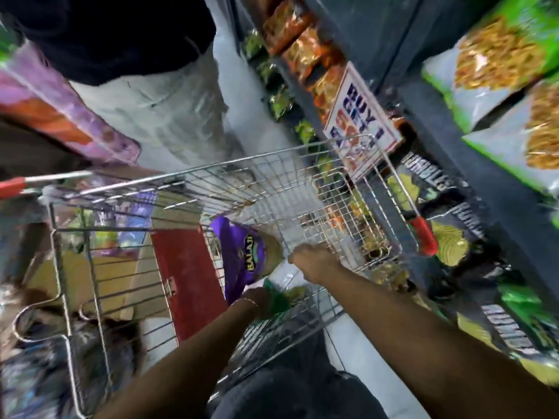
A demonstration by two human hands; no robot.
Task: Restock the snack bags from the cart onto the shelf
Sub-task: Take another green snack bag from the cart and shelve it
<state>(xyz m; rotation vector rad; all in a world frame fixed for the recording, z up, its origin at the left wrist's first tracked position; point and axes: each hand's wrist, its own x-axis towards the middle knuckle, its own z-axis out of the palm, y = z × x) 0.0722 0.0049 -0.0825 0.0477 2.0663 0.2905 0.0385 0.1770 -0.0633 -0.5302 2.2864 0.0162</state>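
Observation:
A wire shopping cart (187, 173) fills the middle of the view. Inside it lies a purple snack bag (245, 255) and, just below that, a green snack bag (279, 300). My left hand (257, 300) reaches down into the cart and its fingers are on the green bag, next to the purple one. My right hand (314, 263) is inside the cart too, fingers curled down by the mesh floor; whether it holds anything is hidden. The shelf (438, 116) runs along the right, stocked with black, green and orange snack bags.
Another person in a dark top and pale trousers (157, 110) stands right beyond the cart. A "BUY 1" sign (360, 128) hangs off the shelf edge above the cart's corner. Red handle grips (425, 234) stick out. Shelves with purple packs (60, 98) line the left.

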